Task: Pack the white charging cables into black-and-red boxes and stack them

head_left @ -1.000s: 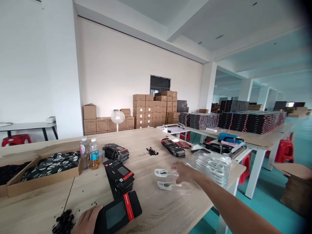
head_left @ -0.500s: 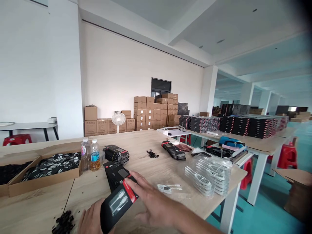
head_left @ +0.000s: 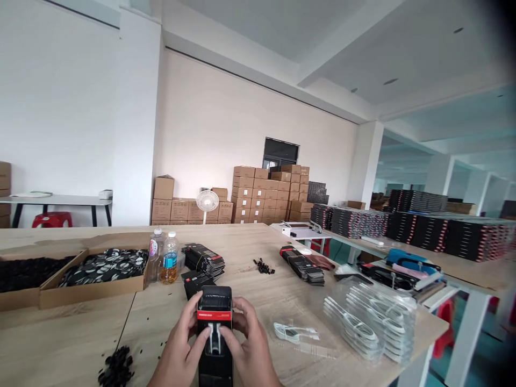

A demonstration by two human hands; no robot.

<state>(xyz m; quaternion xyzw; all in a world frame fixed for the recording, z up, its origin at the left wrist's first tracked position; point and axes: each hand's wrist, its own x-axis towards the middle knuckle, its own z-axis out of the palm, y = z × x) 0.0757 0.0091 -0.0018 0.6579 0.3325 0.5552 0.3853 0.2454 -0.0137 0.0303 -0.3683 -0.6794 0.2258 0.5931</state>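
Note:
Between my hands is a black retail box point(head_left: 215, 368) with a red band and a clear window showing a white cable plug inside. The top end of the box looks open. My left hand point(head_left: 183, 344) grips its left side, thumb on the window. My right hand point(head_left: 250, 344) wraps round the right side, its thumb also at the window. Just beyond lie flat black boxes point(head_left: 193, 282), and behind them a banded stack of black boxes point(head_left: 203, 259). To the right, a bagged white cable point(head_left: 288, 332) lies on the wooden table point(head_left: 161, 344).
Bagged white cables point(head_left: 379, 317) are piled at the right edge. Shallow cartons point(head_left: 92, 290) of small black parts and two bottles point(head_left: 170, 260) stand left. Loose black bits point(head_left: 116, 368) lie front left. Another banded stack point(head_left: 302, 264) lies farther right.
The box has turned from tilted to upright, facing me. My right hand has drawn in to its right side, my left hand to its left. The view has shifted left.

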